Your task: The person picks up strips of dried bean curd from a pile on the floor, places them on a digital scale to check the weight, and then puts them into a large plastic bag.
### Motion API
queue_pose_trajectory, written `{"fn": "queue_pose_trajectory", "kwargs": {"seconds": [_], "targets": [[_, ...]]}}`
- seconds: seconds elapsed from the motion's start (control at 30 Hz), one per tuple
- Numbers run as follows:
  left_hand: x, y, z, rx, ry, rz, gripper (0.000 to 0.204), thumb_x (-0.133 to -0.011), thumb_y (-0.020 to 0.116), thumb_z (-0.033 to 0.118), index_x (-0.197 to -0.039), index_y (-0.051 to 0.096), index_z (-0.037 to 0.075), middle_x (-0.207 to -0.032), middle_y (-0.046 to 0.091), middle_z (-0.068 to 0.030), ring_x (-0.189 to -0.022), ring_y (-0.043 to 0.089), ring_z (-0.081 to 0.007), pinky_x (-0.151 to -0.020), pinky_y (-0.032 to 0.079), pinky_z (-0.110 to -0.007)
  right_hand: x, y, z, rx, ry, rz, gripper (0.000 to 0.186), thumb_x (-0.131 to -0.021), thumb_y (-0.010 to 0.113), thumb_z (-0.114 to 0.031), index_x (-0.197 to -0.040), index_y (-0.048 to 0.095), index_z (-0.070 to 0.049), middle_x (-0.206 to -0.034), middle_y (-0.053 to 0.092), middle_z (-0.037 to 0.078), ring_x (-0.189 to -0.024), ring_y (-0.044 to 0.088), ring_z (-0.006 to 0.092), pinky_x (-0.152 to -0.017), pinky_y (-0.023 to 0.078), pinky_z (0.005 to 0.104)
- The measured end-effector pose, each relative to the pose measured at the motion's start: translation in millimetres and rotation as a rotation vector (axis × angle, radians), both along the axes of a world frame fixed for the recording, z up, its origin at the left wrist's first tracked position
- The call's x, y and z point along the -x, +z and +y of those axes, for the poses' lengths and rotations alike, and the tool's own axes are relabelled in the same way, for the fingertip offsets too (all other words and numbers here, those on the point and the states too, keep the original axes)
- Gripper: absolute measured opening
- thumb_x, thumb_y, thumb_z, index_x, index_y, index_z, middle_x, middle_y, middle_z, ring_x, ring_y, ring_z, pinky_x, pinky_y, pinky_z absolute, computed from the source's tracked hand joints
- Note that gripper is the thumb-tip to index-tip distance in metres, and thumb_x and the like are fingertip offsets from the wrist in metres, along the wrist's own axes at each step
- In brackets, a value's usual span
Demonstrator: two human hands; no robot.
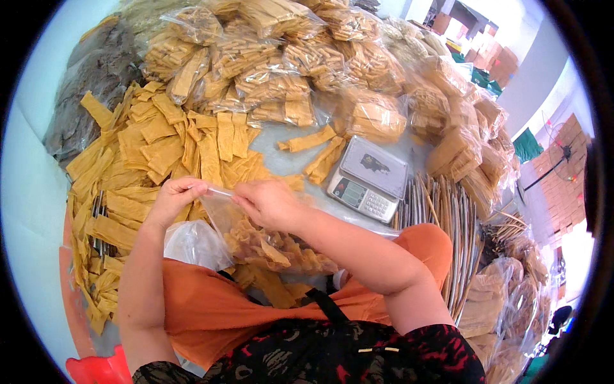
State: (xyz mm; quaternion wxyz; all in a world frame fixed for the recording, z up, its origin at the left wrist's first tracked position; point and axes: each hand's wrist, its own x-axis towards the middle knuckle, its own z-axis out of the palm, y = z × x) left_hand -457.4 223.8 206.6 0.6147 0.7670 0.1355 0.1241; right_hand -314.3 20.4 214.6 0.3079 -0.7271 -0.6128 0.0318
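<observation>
A clear plastic bag [256, 242] stands between my knees, with crinkled yellow dried pieces inside it. My left hand [177, 200] pinches one end of the bag's top edge. At the other end of that edge, the fingers of my right hand [267, 205] are curled closed on the plastic. The edge runs nearly straight between the two hands. Left of the filled bag lies a whitish, crumpled plastic bag [197, 244]. Loose flat yellow dried strips [144, 150] are heaped beyond and to the left of my hands.
A digital scale [369, 176] sits at right beyond my right forearm. Bags packed with yellow strips [275, 77] are piled at the back and right. Thin long rods [441, 230] stand beside my right knee. A dark plastic-covered heap [96, 83] is far left; a red object [99, 368] is lower left.
</observation>
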Motion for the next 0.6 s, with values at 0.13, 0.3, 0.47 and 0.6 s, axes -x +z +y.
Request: {"fn": "queue_pose_trajectory", "kwargs": {"seconds": [0.13, 0.3, 0.47, 0.6], "targets": [[1.9, -5.1, 2.8, -0.014, -0.032, -0.013, 0.019, -0.088, 0.063, 0.018, -0.095, 0.069, 0.0, -0.087, 0.068, -0.0027, -0.083, 0.059, -0.0099, -0.079, 0.045, -0.025, -2.7, -3.0, -35.4, 0.09, -0.024, 0.037, 0.017, -0.09, 0.051, -0.024, -0.096, 0.056, -0.009, -0.076, 0.062, 0.017, -0.068, 0.06, 0.0372, -0.059, 0.046, 0.0476], [10.1, -11.2, 12.7, 0.097, 0.052, 0.021, 0.025, -0.091, 0.06, 0.024, -0.1, 0.067, 0.001, -0.09, 0.067, -0.0025, -0.085, 0.06, -0.0109, -0.08, 0.046, -0.026, -22.4, -9.1, -99.8, 0.212, -0.113, -0.091, 0.017, -0.089, 0.051, -0.025, -0.095, 0.054, -0.009, -0.075, 0.062, 0.017, -0.067, 0.059, 0.0388, -0.06, 0.047, 0.0486], [15.9, -24.7, 20.5, 0.217, 0.094, 0.038, 0.027, -0.092, 0.058, 0.026, -0.103, 0.064, 0.003, -0.096, 0.065, -0.0032, -0.087, 0.061, -0.013, -0.081, 0.047, -0.028, -47.0, -4.0, -177.1, 0.349, -0.207, -0.161, 0.015, -0.09, 0.05, -0.023, -0.094, 0.054, -0.009, -0.075, 0.061, 0.017, -0.071, 0.059, 0.0396, -0.062, 0.047, 0.0478], [17.0, -31.1, 25.3, 0.404, 0.123, 0.014, 0.025, -0.092, 0.058, 0.027, -0.103, 0.063, 0.004, -0.096, 0.065, -0.0042, -0.09, 0.061, -0.015, -0.082, 0.047, -0.029, -61.3, -0.4, -232.0, 0.328, -0.254, -0.1, 0.011, -0.086, 0.05, -0.02, -0.091, 0.053, -0.01, -0.075, 0.061, 0.018, -0.074, 0.059, 0.0388, -0.065, 0.047, 0.0484]]}}
